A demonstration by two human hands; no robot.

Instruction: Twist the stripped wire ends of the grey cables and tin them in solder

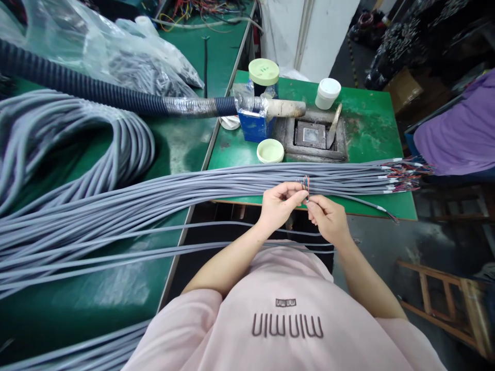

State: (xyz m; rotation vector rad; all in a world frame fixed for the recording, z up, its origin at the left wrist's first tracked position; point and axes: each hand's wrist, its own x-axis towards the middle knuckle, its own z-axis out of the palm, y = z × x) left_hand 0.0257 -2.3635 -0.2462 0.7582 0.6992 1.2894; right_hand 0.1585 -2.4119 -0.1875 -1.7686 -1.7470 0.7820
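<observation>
Thin coloured wires (307, 182) stick up between my two hands, in front of a bundle of grey cables (232, 181). My left hand (281, 202) pinches these wires between thumb and fingers. Close beside it, my right hand (328, 217) is closed, its fingertips on the lower part of the same wires. The cable they belong to is mostly hidden by the hands. At the bundle's right end, stripped wire ends (406, 175) fan out past white bands. A single grey cable (367, 203) lies a little apart at the front edge.
Behind the bundle, a solder pot (311, 135) with a flat scraper (334, 127) is set in the green table (371, 123). A ribbed hose (135, 98) ends on a blue box (255, 126). Tubs and an open lid (270, 151) surround it. A purple-sleeved person (460, 123) is at right.
</observation>
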